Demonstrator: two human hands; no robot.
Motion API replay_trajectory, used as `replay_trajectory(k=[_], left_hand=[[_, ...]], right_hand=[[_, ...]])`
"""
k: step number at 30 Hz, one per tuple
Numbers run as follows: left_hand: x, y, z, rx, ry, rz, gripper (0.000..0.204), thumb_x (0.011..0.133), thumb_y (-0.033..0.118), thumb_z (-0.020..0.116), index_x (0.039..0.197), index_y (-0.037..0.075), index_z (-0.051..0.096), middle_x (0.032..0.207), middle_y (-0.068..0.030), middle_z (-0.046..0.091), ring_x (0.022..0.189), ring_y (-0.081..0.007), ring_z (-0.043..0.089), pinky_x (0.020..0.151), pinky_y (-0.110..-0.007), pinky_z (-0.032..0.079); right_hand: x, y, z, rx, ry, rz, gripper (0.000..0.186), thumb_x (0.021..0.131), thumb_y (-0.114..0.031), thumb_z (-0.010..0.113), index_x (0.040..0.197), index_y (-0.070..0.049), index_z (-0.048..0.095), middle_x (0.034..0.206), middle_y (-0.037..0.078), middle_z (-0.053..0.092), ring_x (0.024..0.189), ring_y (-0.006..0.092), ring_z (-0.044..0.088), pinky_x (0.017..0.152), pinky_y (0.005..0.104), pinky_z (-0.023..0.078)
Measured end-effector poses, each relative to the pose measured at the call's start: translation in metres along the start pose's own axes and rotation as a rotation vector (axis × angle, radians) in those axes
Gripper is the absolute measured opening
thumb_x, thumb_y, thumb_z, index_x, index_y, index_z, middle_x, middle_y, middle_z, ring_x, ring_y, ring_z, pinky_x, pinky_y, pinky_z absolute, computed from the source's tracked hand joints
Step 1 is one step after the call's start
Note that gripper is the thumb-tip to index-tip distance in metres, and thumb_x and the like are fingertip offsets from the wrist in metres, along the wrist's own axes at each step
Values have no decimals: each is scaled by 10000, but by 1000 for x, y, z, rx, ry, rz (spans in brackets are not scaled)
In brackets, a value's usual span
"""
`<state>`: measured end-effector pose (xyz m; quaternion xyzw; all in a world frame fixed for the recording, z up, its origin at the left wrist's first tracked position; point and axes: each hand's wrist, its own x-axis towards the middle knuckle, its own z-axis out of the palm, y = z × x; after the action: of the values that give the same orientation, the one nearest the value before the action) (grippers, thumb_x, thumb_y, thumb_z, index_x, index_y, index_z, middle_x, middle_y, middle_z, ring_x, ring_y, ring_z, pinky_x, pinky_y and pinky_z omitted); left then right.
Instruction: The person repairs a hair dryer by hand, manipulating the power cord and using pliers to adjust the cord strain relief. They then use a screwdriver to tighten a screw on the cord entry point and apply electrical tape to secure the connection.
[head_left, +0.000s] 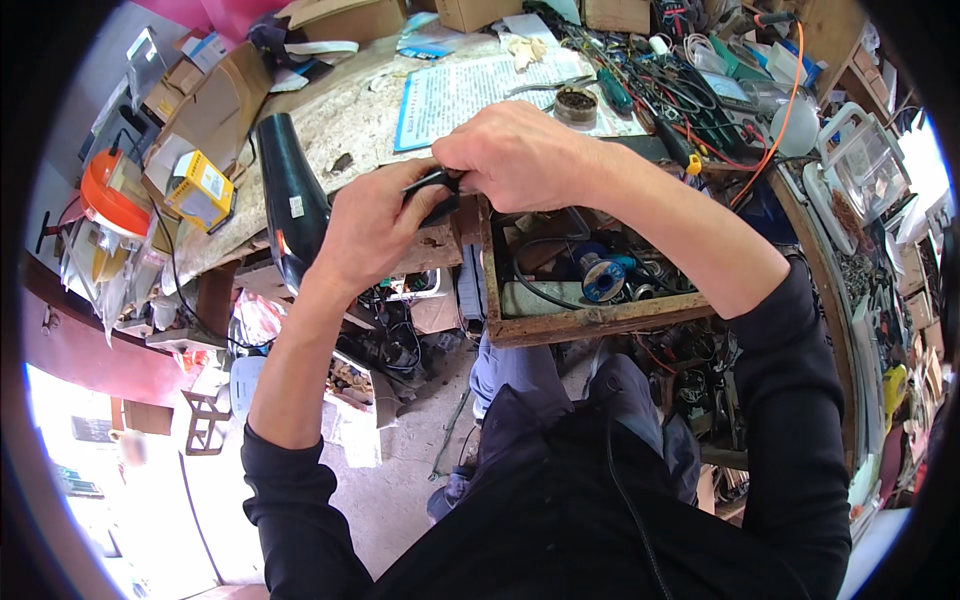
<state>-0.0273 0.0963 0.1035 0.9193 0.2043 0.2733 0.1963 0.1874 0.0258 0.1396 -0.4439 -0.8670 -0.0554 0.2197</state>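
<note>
A black hair dryer (pixel 293 185) juts over the bench's front edge, its barrel left of my left hand (pixel 372 222). My left hand is closed where the dryer's handle would run, and a black plastic end (pixel 432 184) shows between thumb and fingers. My right hand (pixel 520 155) meets it from the right, its fingers bent and pressed together at the tip of that black end. What exactly the right fingertips pinch is hidden. Behind my hands lies a printed sheet (pixel 440 100) with a blue edge.
Below my right forearm an open wooden drawer (pixel 600 325) holds a solder spool (pixel 603 280) and cables. A small round tin (pixel 576 104) stands on the sheet, with pliers, screwdrivers and wires (pixel 690 100) at right. A yellow box (pixel 202 190) and orange item (pixel 115 190) stand left.
</note>
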Motion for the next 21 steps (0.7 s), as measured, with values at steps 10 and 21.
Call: replay_trajectory(k=[10,21], left_hand=[[7,5,1,65,-8,-169,372,961,274,681,1286,94,698,981,-172,752,853,-294,719,803,-366,526],[14,1,7,-180,48,-328,299,870,215,690,1112,46,740,723,13,609,665,-62,500,629,-265,422]], right_hand=[[12,11,-5,270,-67,199,206,740,-70,767,919,-2,690,840,181,721,848,394,705,747,459,540],[-11,11,4,286,57,373,308,783,-201,848,995,-28,708,917,177,727,894,349,701,783,426,543]])
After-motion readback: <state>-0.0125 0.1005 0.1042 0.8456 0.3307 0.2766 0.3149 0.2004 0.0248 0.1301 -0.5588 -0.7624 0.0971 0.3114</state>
